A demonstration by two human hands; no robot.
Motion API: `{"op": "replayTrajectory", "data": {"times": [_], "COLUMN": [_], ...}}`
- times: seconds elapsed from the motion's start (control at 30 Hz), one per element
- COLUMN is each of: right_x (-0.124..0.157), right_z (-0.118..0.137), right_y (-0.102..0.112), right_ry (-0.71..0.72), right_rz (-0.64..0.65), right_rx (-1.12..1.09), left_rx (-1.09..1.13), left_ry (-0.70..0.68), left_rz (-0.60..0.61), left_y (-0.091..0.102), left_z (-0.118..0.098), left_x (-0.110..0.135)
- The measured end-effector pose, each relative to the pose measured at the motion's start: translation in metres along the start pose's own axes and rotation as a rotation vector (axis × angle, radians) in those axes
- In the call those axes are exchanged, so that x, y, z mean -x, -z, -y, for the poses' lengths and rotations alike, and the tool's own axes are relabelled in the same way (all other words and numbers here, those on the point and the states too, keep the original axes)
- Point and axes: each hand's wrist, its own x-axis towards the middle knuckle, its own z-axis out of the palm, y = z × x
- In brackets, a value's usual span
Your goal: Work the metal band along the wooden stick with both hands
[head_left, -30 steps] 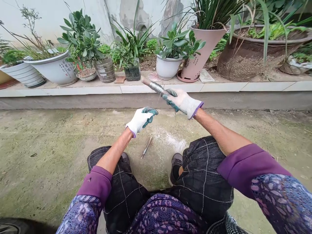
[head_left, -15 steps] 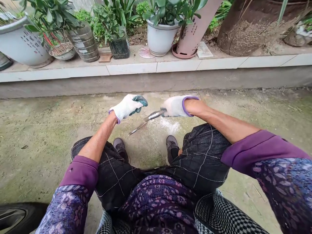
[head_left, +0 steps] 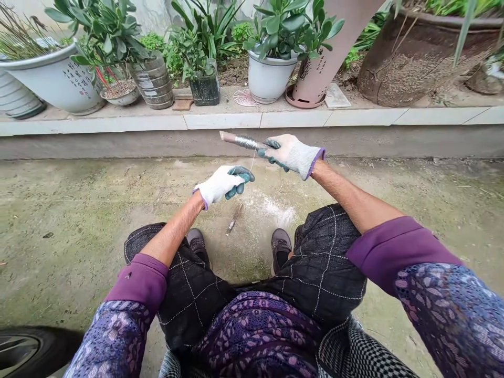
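The gloved right hand (head_left: 291, 156) gripped a wire-wrapped stick (head_left: 244, 142) above the concrete ground (head_left: 98, 220); the half-curled left hand (head_left: 222, 185) was nearby, and whether it pinched the thin wire (head_left: 253, 159) I cannot tell.

Wire-wrapped wooden handle (head_left: 244, 142) in the gloved right hand (head_left: 292, 156), left hand (head_left: 221, 185) just below

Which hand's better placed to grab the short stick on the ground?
Left, probably: the left hand is nearer, just above the short stick, while the right hand is gripping the silver-wrapped stick.
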Motion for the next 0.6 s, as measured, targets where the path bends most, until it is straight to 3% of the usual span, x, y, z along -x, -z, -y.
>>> {"op": "replayTrajectory", "data": {"times": [0.17,0.3,0.43,0.5,0.6], "right_x": [-0.008,0.000,0.017,0.024,0.028], "right_z": [0.000,0.004,0.008,0.008,0.006], "right_y": [-0.003,0.001,0.009,0.011,0.004], "right_ry": [0.084,-0.012,0.094,0.140,0.136], "right_rz": [-0.026,0.049,0.322,0.493,0.676], "right_rx": [0.150,-0.179,-0.464,-0.438,-0.230], "left_rx": [-0.007,-0.055,-0.127,-0.163,-0.188], "left_ry": [-0.038,-0.011,0.025,0.024,0.009], "left_rz": [0.054,0.018,-0.097,-0.146,-0.184], "left_y": [-0.005,-0.002,0.009,0.017,0.025], "left_z": [-0.007,0.003,0.009,0.008,0.007], "left_x": [0.009,0.004,-0.001,-0.002,-0.001]}}
